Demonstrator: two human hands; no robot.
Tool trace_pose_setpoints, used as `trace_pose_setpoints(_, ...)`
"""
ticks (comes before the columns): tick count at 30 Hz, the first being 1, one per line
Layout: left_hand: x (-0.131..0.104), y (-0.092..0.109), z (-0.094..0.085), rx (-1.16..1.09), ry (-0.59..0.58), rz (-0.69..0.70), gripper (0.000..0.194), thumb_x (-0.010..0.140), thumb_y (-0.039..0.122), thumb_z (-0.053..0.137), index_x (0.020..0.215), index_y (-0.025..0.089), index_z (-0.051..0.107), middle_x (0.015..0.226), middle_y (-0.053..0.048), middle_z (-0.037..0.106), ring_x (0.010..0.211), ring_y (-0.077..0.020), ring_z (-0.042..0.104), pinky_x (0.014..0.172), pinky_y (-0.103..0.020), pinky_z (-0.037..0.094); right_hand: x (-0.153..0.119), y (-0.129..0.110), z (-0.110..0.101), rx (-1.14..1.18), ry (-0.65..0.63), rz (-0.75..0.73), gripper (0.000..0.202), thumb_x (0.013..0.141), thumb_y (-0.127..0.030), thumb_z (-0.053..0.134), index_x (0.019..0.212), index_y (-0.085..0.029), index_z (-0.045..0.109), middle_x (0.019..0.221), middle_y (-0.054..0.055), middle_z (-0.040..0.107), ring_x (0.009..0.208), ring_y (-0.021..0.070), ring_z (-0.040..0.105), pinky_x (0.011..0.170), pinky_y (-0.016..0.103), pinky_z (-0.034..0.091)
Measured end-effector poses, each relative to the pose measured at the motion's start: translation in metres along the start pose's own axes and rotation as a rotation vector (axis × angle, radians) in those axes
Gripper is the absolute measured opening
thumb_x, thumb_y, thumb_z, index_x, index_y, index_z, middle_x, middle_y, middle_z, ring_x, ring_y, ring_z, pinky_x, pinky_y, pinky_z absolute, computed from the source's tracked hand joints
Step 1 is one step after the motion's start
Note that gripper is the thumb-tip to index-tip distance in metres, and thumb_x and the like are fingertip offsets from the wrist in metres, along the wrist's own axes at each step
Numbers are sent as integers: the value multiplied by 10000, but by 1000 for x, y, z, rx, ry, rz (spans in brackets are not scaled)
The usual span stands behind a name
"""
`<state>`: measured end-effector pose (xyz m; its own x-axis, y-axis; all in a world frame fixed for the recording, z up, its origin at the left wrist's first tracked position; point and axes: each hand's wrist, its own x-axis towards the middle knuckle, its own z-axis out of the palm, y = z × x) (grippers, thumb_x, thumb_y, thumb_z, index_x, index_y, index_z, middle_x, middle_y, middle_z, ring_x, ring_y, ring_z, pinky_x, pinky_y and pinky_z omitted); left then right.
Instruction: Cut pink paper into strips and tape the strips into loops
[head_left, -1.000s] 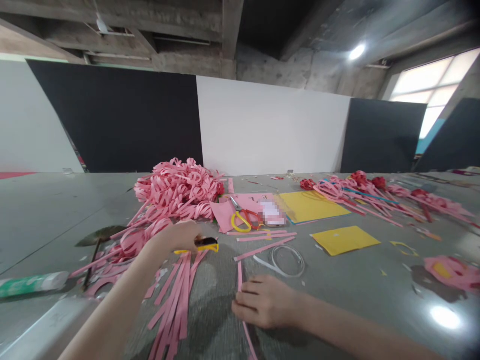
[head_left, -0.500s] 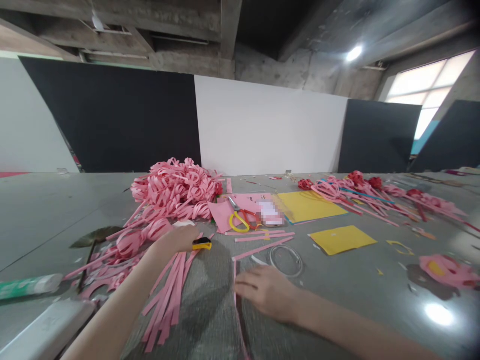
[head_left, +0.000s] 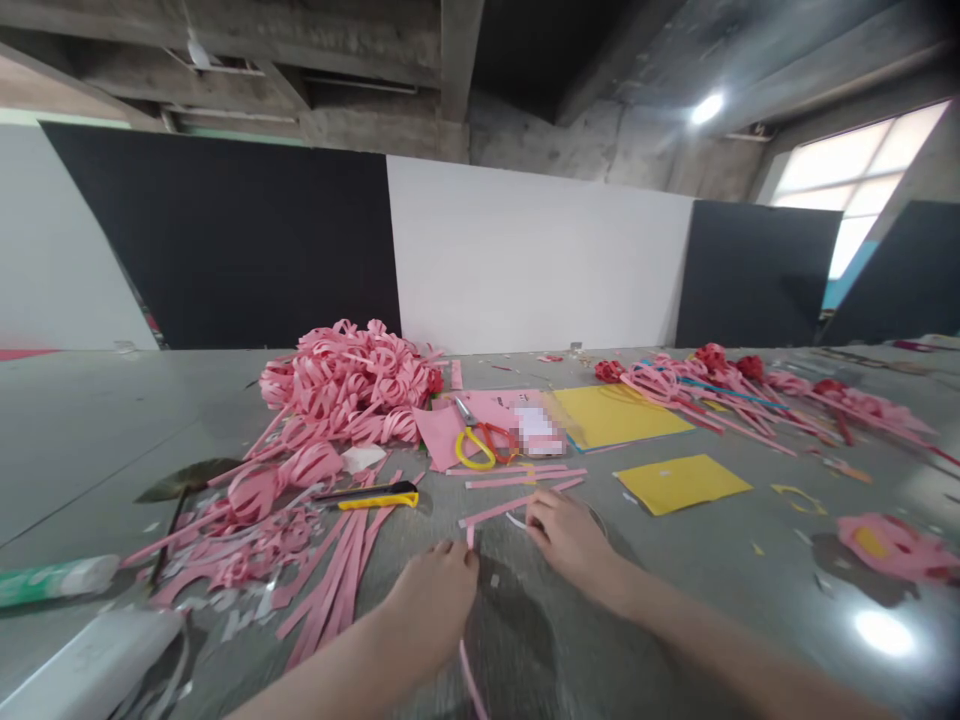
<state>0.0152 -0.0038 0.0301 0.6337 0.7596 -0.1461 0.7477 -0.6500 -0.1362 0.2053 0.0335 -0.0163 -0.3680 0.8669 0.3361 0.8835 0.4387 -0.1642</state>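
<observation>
My left hand (head_left: 439, 592) is closed round a long pink paper strip (head_left: 471, 680), which runs out above and below the fingers. Beyond it a second pink paper strip (head_left: 491, 513) lies at a slant, and the curled fingers of my right hand (head_left: 568, 535) are on its middle. A coil of clear tubing or wire (head_left: 598, 518) is mostly hidden behind that hand. To the left, a yellow and black utility knife (head_left: 379, 495) rests across a fan of cut pink strips (head_left: 341, 590).
A heap of curled pink paper (head_left: 345, 375) stands at the back left. Scissors (head_left: 474, 440) with yellow and red handles lie by a blurred phone (head_left: 538, 430). Yellow sheets (head_left: 686, 483) are at right. A white box (head_left: 97, 660) and a green-white tube (head_left: 56, 580) sit front left.
My left hand has moved from beside the knife to the pink strip at centre, uncovering the knife. My right hand has shifted from that strip up and right to the slanted one.
</observation>
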Motion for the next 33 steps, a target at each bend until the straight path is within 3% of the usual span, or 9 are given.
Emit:
trace_pose_setpoints(8,-2,13,36,-118,248,-73,371,713,-6,374,1006,130,556,1035,-93,564,936,-202,532,805,-339,445,-13,-9,11,19,230,-28,156,830,-117,381,752,-177,502,795,43,559,795,185,486,754,339,356)
trace_pose_setpoints(11,-4,14,42,-71,268,-96,416,708,-26,364,1060,111,537,1074,-106,563,978,-207,523,843,-345,428,-20,-15,1,147,297,-247,161,826,-93,347,882,-166,479,854,59,570,854,184,486,840,386,331)
trace_pose_setpoints(14,-8,15,42,1,243,-137,418,687,-51,363,1021,94,569,1024,-121,593,957,-228,540,839,-377,429,-24,-18,-11,261,196,-555,246,806,-75,342,1015,-162,438,915,67,578,904,163,497,896,391,319)
trace_pose_setpoints(17,-9,16,40,23,232,-185,409,689,-56,364,985,108,594,980,-109,614,908,-223,563,801,-371,453,-25,-19,-14,312,73,-643,210,806,-101,354,977,-167,457,924,75,576,901,150,504,831,322,388)
trace_pose_setpoints(19,-9,16,39,28,241,-203,413,695,-54,366,999,111,592,1007,-110,609,913,-220,563,802,-363,455,-24,-19,-9,300,72,-584,179,805,-113,363,939,-169,467,922,76,576,897,154,501,816,313,396)
trace_pose_setpoints(22,-11,19,39,18,248,-188,410,702,-47,372,1022,98,582,1024,-122,603,927,-226,557,809,-366,455,-22,-15,4,200,165,-362,167,815,-103,347,912,-171,464,906,76,582,897,168,500,852,346,366)
trace_pose_setpoints(27,-16,26,38,-183,271,-50,361,707,12,427,1003,147,582,981,-78,598,885,-214,554,784,-354,470,-14,7,19,-76,258,-2,200,815,-59,310,895,-165,459,825,87,605,860,204,528,882,396,316)
trace_pose_setpoints(30,-14,26,39,-312,326,62,384,719,28,419,1048,179,546,1048,-66,561,955,-195,522,842,-332,447,-12,20,19,-130,317,106,194,821,-67,315,921,-153,459,786,83,610,828,216,540,875,414,305)
trace_pose_setpoints(33,-11,23,44,-387,374,135,421,735,62,420,1136,178,475,1154,-70,511,1063,-191,464,923,-342,399,-11,19,13,-36,376,80,170,838,-113,338,920,-180,470,828,61,601,848,206,527,865,403,304)
